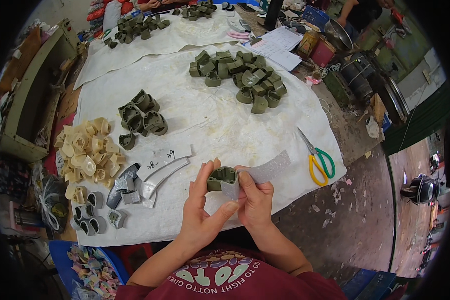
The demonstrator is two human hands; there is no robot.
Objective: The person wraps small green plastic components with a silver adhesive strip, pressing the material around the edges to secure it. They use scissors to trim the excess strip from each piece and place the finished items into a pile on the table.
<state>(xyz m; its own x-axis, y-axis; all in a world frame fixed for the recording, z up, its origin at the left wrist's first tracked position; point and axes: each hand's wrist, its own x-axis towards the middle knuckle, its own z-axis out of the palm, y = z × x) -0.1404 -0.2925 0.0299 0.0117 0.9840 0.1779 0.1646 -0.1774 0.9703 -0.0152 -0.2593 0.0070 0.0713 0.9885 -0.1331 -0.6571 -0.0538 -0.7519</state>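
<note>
Our two hands work together over the near edge of the white cloth-covered surface (180, 120): the left hand (199, 212) is clasped around a hollow olive-green block with curved walls (222, 176), and the right hand (256, 200) pinches a glittery silver-grey strip (272, 168) against the block's right side. The block sits between our hands, cavity upward, with the strip's loose tail trailing off to the right. As we judge it, the main risk is a crooked wrap: if the left fingers let the block turn, the strip could ride above or below the rim. Uneven thumb pressure might leave creases along the curved wall. We cannot tell whether the strip's back is sticky; if so, the dangling tail could catch on the cloth or fold onto itself. The scissors with yellow and green handles (316, 159) lie apart from it, to the right, but a wide sweep of the right hand might knock them.
</note>
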